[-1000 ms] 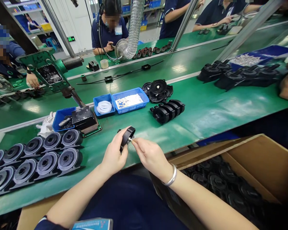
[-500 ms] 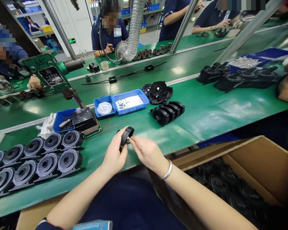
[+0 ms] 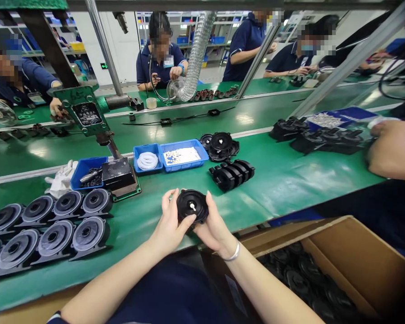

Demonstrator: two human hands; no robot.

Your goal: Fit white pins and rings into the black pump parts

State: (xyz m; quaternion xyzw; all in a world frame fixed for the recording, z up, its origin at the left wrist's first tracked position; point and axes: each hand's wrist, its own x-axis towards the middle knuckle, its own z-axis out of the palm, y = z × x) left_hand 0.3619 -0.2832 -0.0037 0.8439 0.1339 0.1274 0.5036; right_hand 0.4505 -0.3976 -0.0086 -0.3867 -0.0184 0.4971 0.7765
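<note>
A round black part (image 3: 196, 200) with a small white piece at its centre faces up between my two hands, above the bench's front edge. My left hand (image 3: 170, 220) grips its left side, the thumb lying over the lower face near the white piece. Against the right rim, my right hand (image 3: 216, 225) has its fingers wrapped under and beside the part. Behind it lie a row of black parts (image 3: 232, 174) and a small pile of black discs (image 3: 222, 141). Blue trays with white rings (image 3: 147, 160) and small white pieces (image 3: 189, 155) stand further left.
Rows of black housings (image 3: 87, 234) cover the left bench, near a green press (image 3: 118, 175) and a blue bin (image 3: 87, 167). An open cardboard box (image 3: 351, 243) holds black parts at lower right. Another person's hand (image 3: 391, 148) is at the right. People work across the bench.
The black part has been turned from on edge to face up. My right hand has moved from a pinch at its centre to its right rim. The camera view has tilted upward.
</note>
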